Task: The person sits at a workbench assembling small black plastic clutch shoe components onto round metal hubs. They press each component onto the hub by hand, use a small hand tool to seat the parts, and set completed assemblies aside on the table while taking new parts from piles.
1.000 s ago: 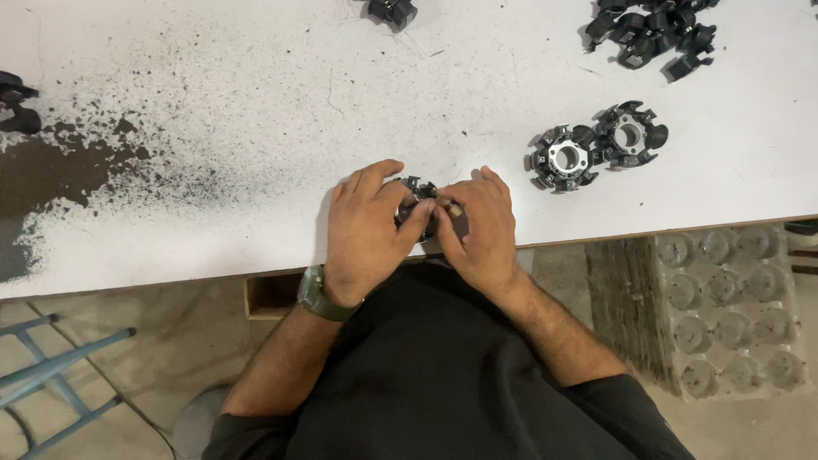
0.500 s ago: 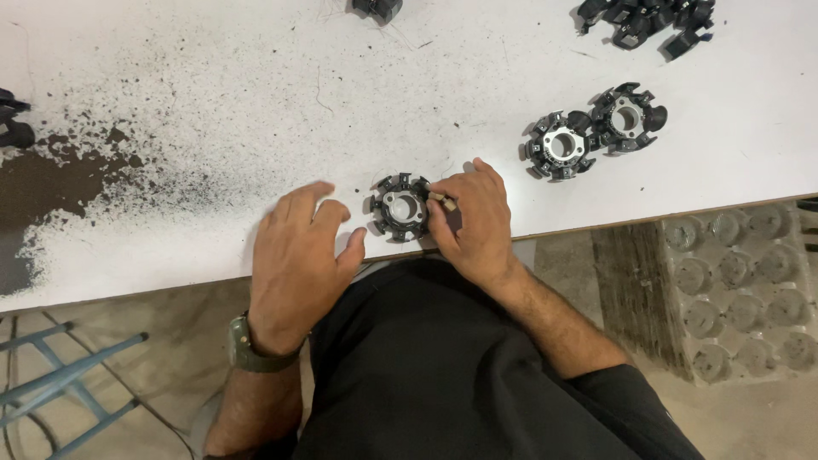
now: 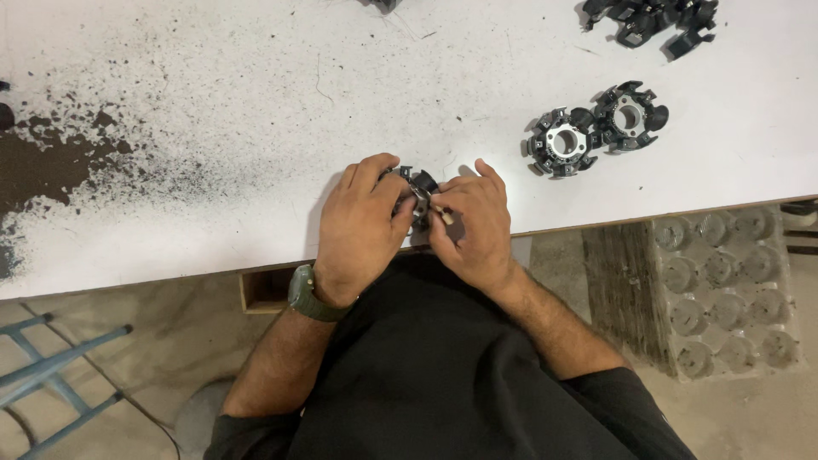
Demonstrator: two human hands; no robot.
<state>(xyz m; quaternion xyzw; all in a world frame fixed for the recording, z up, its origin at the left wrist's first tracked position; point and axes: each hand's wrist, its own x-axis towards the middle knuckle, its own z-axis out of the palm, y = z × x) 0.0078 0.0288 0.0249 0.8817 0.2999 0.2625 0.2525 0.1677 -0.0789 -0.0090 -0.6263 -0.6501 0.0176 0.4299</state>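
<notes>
Because both of my hands crowd around the same small part at the near edge of the white tabletop, most of it is hidden from me. My left hand is curled over the black ring-shaped part, gripping its left side. My right hand is closed on its right side, with a small pale piece pinched at the fingertips.

The part sits very near the tabletop's edge, so I judge that a slip of either hand could send it into my lap or onto the floor. The pale piece is tiny, and I think it could spring out of my pinch and get lost among the black specks.

By my count: one ring part in my hands. Two finished-looking black rings lie touching each other, well apart to the right. One heap of loose black pieces lies at the far right edge, too jumbled to count. One wristwatch is on my left wrist.
</notes>
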